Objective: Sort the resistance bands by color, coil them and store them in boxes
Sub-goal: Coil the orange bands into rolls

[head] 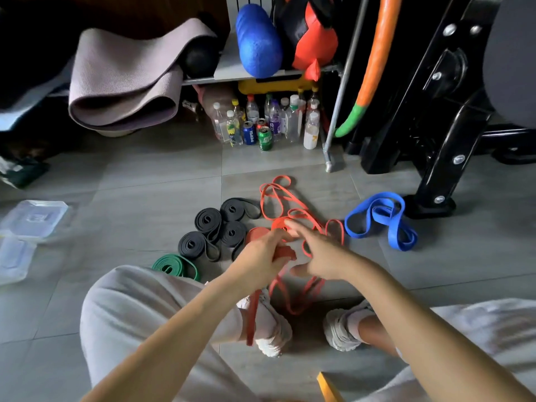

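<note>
My left hand (261, 253) grips a red band (285, 252) whose tail hangs down past my left shoe. My right hand (316, 250) hovers beside it with fingers spread, touching the same band. Behind the hands lie loose red bands (275, 195) and two coiled red ones (256, 234). Several black coiled bands (207, 220) lie to the left. A green coiled band (174, 265) lies near my left knee. Loose blue bands (380, 217) lie at the right. Clear plastic boxes (32, 217) sit at the far left.
Bottles and cans (261, 123) stand under a metal shelf with a blue foam roller (258, 39). A folded mat (127, 79) lies at the back left. A black machine base (435, 158) stands at the right. A yellow band end (327, 387) shows near my right leg.
</note>
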`<action>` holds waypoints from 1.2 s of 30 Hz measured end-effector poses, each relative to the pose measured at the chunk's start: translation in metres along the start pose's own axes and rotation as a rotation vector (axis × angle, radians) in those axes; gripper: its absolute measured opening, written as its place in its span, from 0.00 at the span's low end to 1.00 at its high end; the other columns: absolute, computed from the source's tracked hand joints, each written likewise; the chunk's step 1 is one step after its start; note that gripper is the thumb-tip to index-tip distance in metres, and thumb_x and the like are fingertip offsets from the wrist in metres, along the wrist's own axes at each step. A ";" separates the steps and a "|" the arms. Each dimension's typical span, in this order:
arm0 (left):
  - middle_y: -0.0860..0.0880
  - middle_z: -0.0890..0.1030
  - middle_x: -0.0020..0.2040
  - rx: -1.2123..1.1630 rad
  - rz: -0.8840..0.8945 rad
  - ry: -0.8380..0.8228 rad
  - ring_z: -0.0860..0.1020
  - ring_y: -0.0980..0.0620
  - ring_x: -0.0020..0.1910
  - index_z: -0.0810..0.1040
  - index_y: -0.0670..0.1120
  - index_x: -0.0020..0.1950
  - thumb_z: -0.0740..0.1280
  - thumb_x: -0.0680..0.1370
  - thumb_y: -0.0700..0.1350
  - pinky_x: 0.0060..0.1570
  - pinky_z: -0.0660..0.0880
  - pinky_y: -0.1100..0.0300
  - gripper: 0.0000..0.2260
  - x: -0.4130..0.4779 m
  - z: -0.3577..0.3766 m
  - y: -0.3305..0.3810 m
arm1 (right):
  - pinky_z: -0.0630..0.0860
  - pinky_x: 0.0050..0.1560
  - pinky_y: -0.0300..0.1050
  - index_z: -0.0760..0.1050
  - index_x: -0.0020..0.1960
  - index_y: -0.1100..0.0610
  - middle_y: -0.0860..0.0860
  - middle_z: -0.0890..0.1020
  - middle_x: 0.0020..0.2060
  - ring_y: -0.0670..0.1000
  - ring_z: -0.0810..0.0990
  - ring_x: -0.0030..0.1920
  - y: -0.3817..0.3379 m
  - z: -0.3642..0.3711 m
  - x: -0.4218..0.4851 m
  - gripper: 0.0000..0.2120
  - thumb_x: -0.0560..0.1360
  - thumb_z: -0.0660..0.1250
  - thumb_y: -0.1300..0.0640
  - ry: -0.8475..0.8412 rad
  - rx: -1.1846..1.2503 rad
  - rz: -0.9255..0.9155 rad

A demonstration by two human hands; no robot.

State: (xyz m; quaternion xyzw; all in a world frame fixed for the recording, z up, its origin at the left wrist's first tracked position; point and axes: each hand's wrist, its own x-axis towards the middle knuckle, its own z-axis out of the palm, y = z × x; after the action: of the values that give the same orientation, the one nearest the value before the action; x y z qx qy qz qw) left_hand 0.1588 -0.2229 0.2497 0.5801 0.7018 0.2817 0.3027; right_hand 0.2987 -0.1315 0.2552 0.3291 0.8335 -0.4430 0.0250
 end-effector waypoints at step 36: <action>0.53 0.77 0.39 0.243 0.036 -0.150 0.72 0.55 0.38 0.81 0.47 0.49 0.69 0.72 0.44 0.39 0.67 0.66 0.07 -0.015 -0.041 0.015 | 0.66 0.37 0.36 0.75 0.37 0.43 0.40 0.76 0.28 0.39 0.73 0.33 0.002 0.026 -0.014 0.10 0.72 0.71 0.57 0.215 0.010 -0.074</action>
State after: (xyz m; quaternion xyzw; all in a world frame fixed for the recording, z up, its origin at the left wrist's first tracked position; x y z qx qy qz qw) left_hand 0.1394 -0.2368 0.2894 0.6442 0.6957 0.1559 0.2768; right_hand 0.3042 -0.1574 0.2422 0.3441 0.8407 -0.4100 -0.0823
